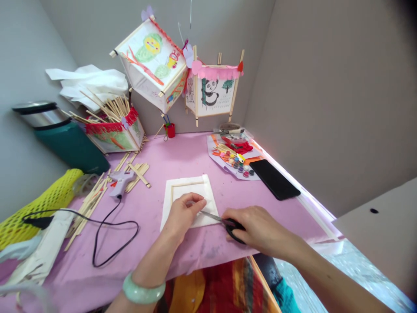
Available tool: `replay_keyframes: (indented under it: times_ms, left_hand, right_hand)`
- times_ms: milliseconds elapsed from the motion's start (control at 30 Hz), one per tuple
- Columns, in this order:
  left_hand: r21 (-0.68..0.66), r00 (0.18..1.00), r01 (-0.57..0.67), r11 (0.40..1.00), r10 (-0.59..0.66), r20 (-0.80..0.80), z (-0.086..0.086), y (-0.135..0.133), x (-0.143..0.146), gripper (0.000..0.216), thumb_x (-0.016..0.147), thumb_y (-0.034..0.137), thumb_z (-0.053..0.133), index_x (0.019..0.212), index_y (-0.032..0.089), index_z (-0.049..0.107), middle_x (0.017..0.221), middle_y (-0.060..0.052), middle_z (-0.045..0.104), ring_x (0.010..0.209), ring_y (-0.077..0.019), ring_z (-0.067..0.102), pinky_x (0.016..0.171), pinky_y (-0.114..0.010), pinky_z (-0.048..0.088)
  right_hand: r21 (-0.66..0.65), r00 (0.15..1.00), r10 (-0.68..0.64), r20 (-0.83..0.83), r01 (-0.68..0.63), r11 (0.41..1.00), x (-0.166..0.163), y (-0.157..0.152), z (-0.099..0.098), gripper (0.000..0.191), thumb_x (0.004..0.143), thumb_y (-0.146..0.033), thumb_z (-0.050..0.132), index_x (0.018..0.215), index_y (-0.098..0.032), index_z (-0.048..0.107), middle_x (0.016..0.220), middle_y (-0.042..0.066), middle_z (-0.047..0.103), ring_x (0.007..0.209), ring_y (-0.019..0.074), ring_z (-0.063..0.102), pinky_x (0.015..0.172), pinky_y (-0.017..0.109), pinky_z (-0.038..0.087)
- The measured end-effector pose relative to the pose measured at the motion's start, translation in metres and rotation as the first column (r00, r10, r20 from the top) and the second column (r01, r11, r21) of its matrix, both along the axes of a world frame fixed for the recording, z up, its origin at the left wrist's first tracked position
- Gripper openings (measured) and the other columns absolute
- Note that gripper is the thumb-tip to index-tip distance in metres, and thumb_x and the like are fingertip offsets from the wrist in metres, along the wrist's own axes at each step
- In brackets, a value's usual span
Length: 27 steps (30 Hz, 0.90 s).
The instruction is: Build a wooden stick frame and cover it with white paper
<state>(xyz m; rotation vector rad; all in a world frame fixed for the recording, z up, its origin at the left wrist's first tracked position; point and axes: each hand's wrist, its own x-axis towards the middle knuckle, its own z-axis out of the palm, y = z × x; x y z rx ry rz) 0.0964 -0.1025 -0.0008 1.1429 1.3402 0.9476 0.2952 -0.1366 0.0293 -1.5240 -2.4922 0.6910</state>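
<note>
A white sheet (167, 213), paper or thin cloth, lies on the pink-covered table with a frame of thin wooden sticks (187, 184) on it. My left hand (185, 211) rests over the frame, thumb and fingers pinched together on the sheet; the exact grip is partly hidden. In my right hand (252, 226) is a pair of scissors (235, 224) with black handles, fingers wrapped round the loops. Its blades point left across the right part of the sheet, the tip close to my left fingertips. My hand hides the frame's lower part.
At left are a glue gun (121, 181) with a looping black cord, loose sticks (138, 176), a green flask (70, 141) and a stick-filled box (114, 134). A black phone (274, 179) and paint pots (239, 163) lie right. Paper lanterns (216, 93) hang behind.
</note>
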Motion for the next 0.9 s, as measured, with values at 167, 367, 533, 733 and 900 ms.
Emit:
replay_keyframes:
  times_ms: [167, 367, 533, 733, 900]
  left_hand:
    - [0.009, 0.988, -0.036, 0.999, 0.034, 0.148, 0.010, 0.002, -0.012, 0.025, 0.070, 0.039, 0.068, 0.077, 0.019, 0.054, 0.050, 0.009, 0.043, 0.039, -0.0040, 0.030, 0.037, -0.016, 0.017]
    - [0.379, 0.965, -0.124, 0.917, 0.200, -0.168, 0.041, 0.000, -0.060, 0.015, 0.079, 0.032, 0.057, 0.090, 0.022, 0.057, 0.069, 0.004, 0.058, 0.043, -0.0083, 0.044, 0.041, -0.022, 0.034]
    - [0.523, 0.652, 0.136, 0.841, 0.322, -0.687, 0.033, -0.015, -0.074, 0.030, 0.083, 0.016, 0.039, 0.098, 0.022, 0.064, 0.088, -0.002, 0.059, 0.069, -0.0148, 0.056, 0.069, -0.030, 0.043]
    - [0.251, 0.680, 0.389, 0.887, -0.092, -0.727, 0.023, -0.024, -0.052, 0.024, 0.086, 0.037, 0.049, 0.100, 0.021, 0.062, 0.094, -0.003, 0.056, 0.072, -0.0156, 0.054, 0.069, -0.031, 0.043]
    - [0.157, 0.640, 0.468, 0.870, -0.211, -0.738, 0.022, -0.017, -0.046, 0.021, 0.083, 0.033, 0.056, 0.099, 0.024, 0.067, 0.093, -0.002, 0.053, 0.082, -0.0175, 0.055, 0.073, -0.031, 0.041]
  right_hand:
    - [-0.006, 0.998, -0.040, 0.046, 0.040, 0.999, 0.014, -0.002, 0.007, 0.013, 0.079, -0.023, 0.056, 0.092, -0.026, 0.059, 0.082, -0.003, 0.066, 0.071, 0.0151, 0.057, 0.061, 0.025, 0.032]
    - [-0.026, 0.996, 0.042, 0.079, -0.040, 0.999, 0.034, -0.002, 0.010, 0.027, 0.075, -0.020, 0.056, 0.101, -0.029, 0.059, 0.090, -0.002, 0.064, 0.079, 0.0177, 0.056, 0.069, 0.029, 0.035]
    - [-0.033, 0.988, 0.113, 0.103, -0.110, 0.993, 0.030, 0.003, 0.007, 0.027, 0.076, -0.022, 0.057, 0.103, -0.029, 0.059, 0.093, -0.001, 0.064, 0.083, 0.0194, 0.057, 0.075, 0.033, 0.036]
    - [-0.040, 0.979, 0.161, 0.124, -0.157, 0.987, 0.017, 0.013, 0.012, 0.023, 0.075, -0.028, 0.064, 0.097, -0.026, 0.060, 0.091, 0.000, 0.064, 0.083, 0.0204, 0.058, 0.075, 0.033, 0.037]
    - [-0.034, 0.974, 0.180, 0.139, -0.177, 0.984, 0.008, 0.016, 0.019, 0.026, 0.075, -0.027, 0.063, 0.101, -0.026, 0.061, 0.093, 0.001, 0.065, 0.085, 0.0209, 0.058, 0.076, 0.033, 0.036]
